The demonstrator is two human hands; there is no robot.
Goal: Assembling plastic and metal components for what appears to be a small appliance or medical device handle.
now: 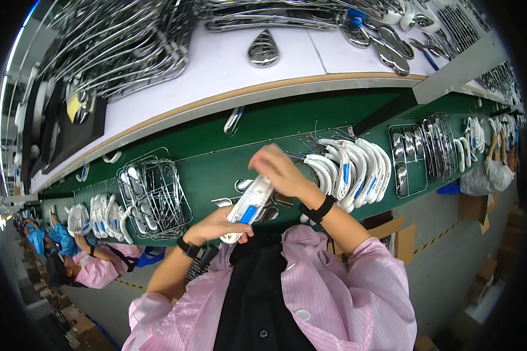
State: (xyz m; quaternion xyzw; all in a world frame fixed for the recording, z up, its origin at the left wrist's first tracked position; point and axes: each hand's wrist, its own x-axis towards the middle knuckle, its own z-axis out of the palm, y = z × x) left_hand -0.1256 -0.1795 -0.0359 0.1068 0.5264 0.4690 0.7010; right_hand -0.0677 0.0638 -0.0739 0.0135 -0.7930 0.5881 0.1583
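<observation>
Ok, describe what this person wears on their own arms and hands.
Both hands, the left hand and the right hand, are bare, without gloves. Each wrist carries a black wristband. Pale pink, finely striped sleeves are pushed up the forearms.

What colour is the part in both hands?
White part with a blue patch, seen in the head view.
</observation>
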